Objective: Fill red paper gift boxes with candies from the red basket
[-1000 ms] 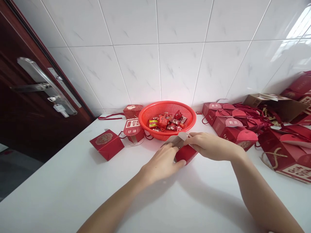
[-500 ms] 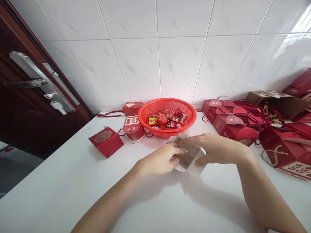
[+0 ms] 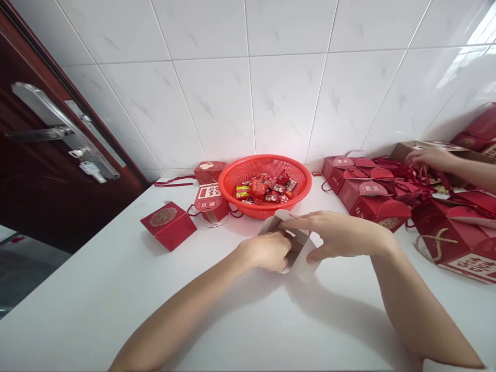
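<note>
An open paper gift box [image 3: 306, 258], white outside and grey-brown inside, is tilted on the white table in front of the basket. My right hand [image 3: 333, 235] grips its far and right side, thumb lower and fingers along the upper rim. Into its mouth reaches my left hand [image 3: 271, 251], with the fingers hidden inside, so what they touch is not visible. Just behind the box stands a red plastic basket [image 3: 265, 211] holding several wrapped candies [image 3: 263, 190].
A closed red box [image 3: 169, 226] lies at left, beside smaller red boxes [image 3: 211, 204]. Several red gift boxes [image 3: 374, 201] and a cardboard carton [image 3: 406, 149] crowd the right side. Another person's hand [image 3: 432, 157] is at the carton. A tiled wall [image 3: 287, 103] closes off the back.
My left hand has gone deeper into the box, its fingers now out of sight. My right hand still holds the box. Another person's hand has appeared at the carton on the right.
</note>
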Demonstrator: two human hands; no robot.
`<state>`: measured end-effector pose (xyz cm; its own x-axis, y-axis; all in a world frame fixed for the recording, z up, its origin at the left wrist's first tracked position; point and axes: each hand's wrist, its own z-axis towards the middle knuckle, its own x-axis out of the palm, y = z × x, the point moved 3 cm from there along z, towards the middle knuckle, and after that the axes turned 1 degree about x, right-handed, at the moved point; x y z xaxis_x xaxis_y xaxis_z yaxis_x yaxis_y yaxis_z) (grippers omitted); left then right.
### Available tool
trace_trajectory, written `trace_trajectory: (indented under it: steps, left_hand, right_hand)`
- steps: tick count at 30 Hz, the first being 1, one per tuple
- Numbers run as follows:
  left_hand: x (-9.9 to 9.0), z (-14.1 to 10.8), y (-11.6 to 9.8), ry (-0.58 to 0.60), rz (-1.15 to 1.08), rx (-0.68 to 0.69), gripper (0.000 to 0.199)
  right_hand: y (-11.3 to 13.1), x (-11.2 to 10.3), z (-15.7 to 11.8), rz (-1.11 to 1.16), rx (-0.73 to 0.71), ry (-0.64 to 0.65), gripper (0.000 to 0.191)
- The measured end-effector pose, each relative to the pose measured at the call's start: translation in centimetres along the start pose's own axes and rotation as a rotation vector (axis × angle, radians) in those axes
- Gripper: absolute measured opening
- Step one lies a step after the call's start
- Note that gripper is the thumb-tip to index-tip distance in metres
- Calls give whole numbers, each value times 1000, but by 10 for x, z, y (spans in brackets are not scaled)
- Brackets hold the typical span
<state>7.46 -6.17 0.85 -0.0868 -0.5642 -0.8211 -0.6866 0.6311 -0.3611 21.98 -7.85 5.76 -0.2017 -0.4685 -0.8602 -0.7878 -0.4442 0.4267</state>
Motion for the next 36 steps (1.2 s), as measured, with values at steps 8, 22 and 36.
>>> trace_trajectory:
  steps: [8, 22, 36]
  left_hand:
    - [0, -3, 4, -60, -12, 28, 17]
    - [-6, -1, 18, -84, -113, -3, 12]
    - [-7, 24, 11, 133, 133, -37, 33]
  right_hand:
    - [-4, -2, 3, 33, 2, 11, 68]
    - [-6, -5, 5, 38, 26, 24, 59]
    - [-10, -5, 6, 83, 79, 12, 72]
